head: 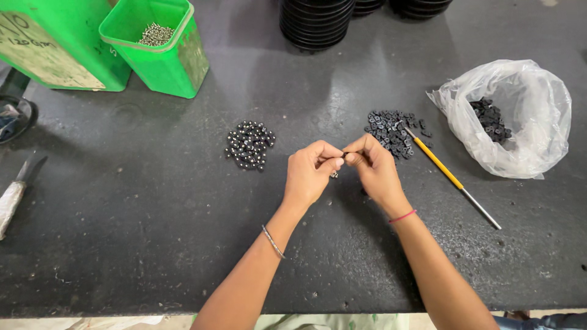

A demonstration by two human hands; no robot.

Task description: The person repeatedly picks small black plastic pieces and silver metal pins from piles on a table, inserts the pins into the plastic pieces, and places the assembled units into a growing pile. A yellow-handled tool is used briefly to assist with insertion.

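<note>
- Tool with a pale wrapped handle and dark blade [15, 189] lies at the far left edge of the dark, speckled worktop [147, 244], well apart from the hands; a careless elbow is the only thing likely to disturb it.
- Green plastic tub with silver screws inside [160, 46] stands at the back left beside a larger green plastic container [58, 43]. It leans slightly, so a knock could tip the screws out.
- Small heap of black pieces with silver centres [249, 145] sits just left of the hands. The left forearm could sweep through it and scatter pieces.
- Left hand [310, 174], with a thin metal bangle on the wrist, has its grip closed, fingertips pinched on a tiny silver and black part [337, 172] held just above the worktop at centre.
- Right hand [374, 168], a red thread at its wrist, has its grip closed on the same part, thumb and fingers meeting the left hand's. The part is so small that a slip of either pinch would likely drop it onto the dark surface, where it would be hard to spot.
- Loose pile of small black square pieces [391, 129] lies just behind the right hand, touching a yellow-handled slim metal tool [449, 177] that could roll.
- Crumpled clear plastic bag holding more black pieces [510, 116] lies open at the right; a tug could spill it.
</note>
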